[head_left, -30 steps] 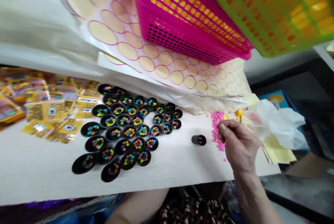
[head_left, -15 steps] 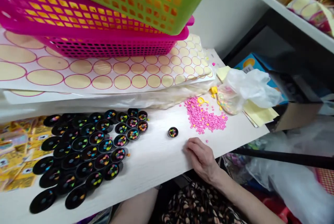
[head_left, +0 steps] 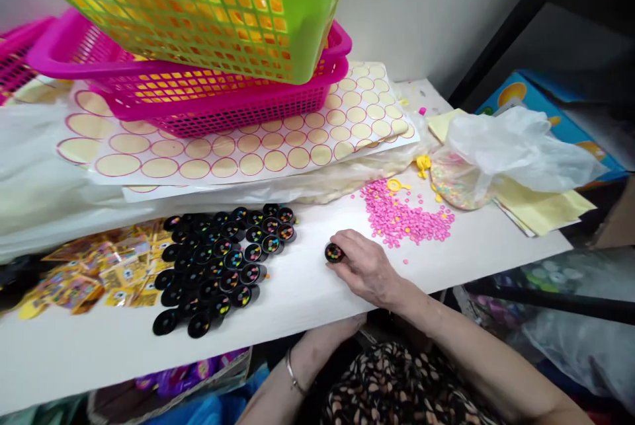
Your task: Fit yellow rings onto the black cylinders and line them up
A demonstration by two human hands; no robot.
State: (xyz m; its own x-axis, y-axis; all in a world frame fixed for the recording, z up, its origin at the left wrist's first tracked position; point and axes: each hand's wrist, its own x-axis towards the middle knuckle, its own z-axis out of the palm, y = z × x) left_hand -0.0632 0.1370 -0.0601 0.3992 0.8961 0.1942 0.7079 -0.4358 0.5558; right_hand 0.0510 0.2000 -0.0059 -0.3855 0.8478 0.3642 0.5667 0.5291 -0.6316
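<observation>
My right hand [head_left: 366, 268] has its thumb and fingers closed around a small black cup [head_left: 333, 252] on the white tabletop. Colourful bits show inside the cup. Just beyond that hand lies a spread pile of small pink pieces [head_left: 404, 217], with a few yellow ones among them. My left hand [head_left: 353, 326] is low at the table's front edge, its fingers hidden; a bracelet [head_left: 294, 372] circles that wrist. To the left stand several more black cups [head_left: 229, 278] in a tight group, many with coloured bits in them.
Stacked green [head_left: 317, 35] and pink baskets [head_left: 223, 111] stand behind, on sheets of round stickers [head_left: 275, 160]. Yellow printed packets [head_left: 122, 273] lie at left. A yellow magnifier-shaped piece [head_left: 394, 186], a clear plastic bag [head_left: 516, 147] and a blue box [head_left: 526, 91] are at right.
My right hand has moved left from the bare table and closed around the lone black cup. The view has shifted, bringing my left forearm and bracelet into sight.
</observation>
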